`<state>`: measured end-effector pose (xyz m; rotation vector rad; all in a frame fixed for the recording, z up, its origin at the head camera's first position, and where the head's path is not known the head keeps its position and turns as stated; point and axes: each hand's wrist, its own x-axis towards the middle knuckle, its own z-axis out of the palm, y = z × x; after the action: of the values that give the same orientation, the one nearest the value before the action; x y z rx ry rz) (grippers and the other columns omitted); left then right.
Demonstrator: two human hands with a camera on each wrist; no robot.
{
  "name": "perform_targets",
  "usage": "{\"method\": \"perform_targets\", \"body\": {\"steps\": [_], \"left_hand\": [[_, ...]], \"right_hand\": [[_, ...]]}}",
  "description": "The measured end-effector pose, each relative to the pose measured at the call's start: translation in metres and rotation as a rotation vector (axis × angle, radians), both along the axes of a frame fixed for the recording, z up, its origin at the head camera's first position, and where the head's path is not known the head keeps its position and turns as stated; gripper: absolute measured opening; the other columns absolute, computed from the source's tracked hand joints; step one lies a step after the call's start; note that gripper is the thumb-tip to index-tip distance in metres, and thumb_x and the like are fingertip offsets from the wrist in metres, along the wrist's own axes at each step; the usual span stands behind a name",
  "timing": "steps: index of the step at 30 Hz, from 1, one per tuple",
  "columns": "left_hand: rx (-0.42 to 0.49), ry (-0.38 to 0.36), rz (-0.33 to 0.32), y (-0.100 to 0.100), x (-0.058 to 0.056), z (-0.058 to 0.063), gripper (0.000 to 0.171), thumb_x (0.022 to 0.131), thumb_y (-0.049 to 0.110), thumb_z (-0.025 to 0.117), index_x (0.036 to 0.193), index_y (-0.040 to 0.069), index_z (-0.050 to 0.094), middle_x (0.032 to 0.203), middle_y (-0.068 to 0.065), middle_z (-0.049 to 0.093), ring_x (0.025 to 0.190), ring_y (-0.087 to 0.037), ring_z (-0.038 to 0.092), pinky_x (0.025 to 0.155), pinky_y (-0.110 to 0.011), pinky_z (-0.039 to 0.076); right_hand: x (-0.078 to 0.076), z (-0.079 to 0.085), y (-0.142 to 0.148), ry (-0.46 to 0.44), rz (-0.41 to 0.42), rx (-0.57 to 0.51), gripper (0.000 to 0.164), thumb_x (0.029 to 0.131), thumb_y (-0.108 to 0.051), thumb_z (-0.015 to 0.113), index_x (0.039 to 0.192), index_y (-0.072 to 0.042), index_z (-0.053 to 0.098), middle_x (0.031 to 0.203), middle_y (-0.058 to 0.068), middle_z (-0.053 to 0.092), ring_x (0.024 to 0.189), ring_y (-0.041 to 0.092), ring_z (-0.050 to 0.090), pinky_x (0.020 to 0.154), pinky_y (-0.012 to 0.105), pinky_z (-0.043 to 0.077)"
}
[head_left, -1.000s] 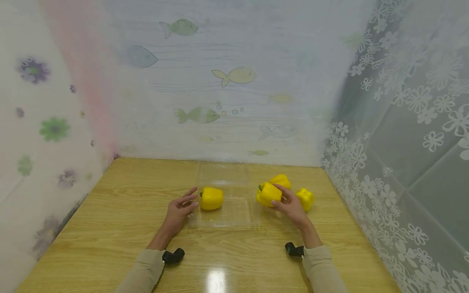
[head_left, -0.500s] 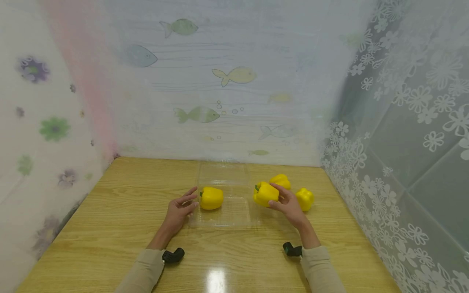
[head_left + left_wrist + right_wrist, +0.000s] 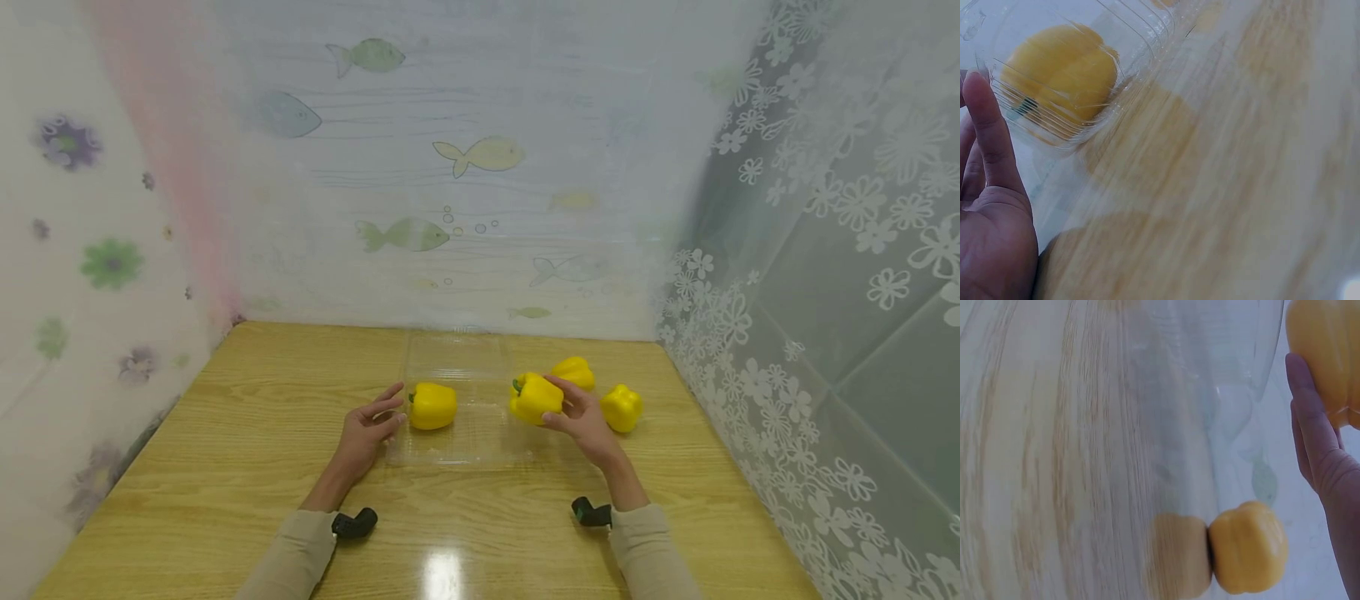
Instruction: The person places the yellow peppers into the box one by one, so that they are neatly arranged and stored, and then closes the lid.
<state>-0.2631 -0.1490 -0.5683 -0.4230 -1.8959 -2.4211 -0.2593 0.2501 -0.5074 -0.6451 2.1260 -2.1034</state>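
Observation:
My right hand (image 3: 587,421) grips a yellow bell pepper (image 3: 536,398), its green stem facing left, at the right edge of a clear plastic clamshell container (image 3: 480,446). In the right wrist view the held pepper (image 3: 1325,356) shows at the upper right, raised off the table. Another yellow bell pepper (image 3: 433,407) lies on its side in the container's left half, stem to the left. Beside that left wall is my left hand (image 3: 366,429), fingers extended, fingertips right at the rim. The left wrist view shows the pepper (image 3: 1063,72) through the ridged plastic wall.
Two more yellow bell peppers stand right of the container: one behind (image 3: 576,372) my right hand, one to its right (image 3: 622,408). The container's lid (image 3: 457,354) lies folded back toward the far wall. Patterned walls enclose the wooden table (image 3: 247,417) on three sides.
My right hand has moved slowly left with the held pepper, bringing it over the container's right edge. The left hand and the other peppers stay where they were.

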Motion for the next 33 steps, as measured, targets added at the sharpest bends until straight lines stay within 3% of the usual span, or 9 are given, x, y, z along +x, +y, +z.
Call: {"method": "perform_targets", "body": {"steps": [6, 21, 33], "left_hand": [[-0.004, -0.005, 0.003, 0.0, 0.001, 0.001, 0.041, 0.095, 0.0, 0.069, 0.13, -0.018, 0.058, 0.159, -0.017, 0.041, 0.097, -0.005, 0.064, 0.059, -0.016, 0.048], [-0.021, -0.007, 0.014, -0.001, 0.003, 0.003, 0.039, 0.096, -0.001, 0.067, 0.129, -0.019, 0.058, 0.158, -0.017, 0.043, 0.099, -0.004, 0.066, 0.06, -0.016, 0.049], [-0.041, -0.003, 0.017, -0.001, 0.003, 0.004, 0.043, 0.095, 0.004, 0.071, 0.13, -0.018, 0.058, 0.158, -0.018, 0.042, 0.104, -0.005, 0.065, 0.061, -0.016, 0.049]], "right_hand": [[0.002, 0.003, -0.008, 0.01, 0.02, 0.003, 0.065, 0.096, -0.003, 0.069, 0.155, -0.003, 0.04, 0.161, 0.018, 0.036, 0.133, 0.014, 0.053, 0.091, 0.034, 0.058], [0.005, 0.002, -0.029, -0.002, 0.078, 0.004, 0.062, 0.097, -0.004, 0.068, 0.153, -0.004, 0.041, 0.158, 0.017, 0.037, 0.133, 0.017, 0.053, 0.092, 0.035, 0.057], [0.006, 0.005, -0.044, 0.037, 0.068, 0.068, 0.06, 0.098, -0.004, 0.066, 0.153, -0.007, 0.042, 0.16, 0.019, 0.034, 0.142, 0.044, 0.039, 0.092, 0.034, 0.057]]}}
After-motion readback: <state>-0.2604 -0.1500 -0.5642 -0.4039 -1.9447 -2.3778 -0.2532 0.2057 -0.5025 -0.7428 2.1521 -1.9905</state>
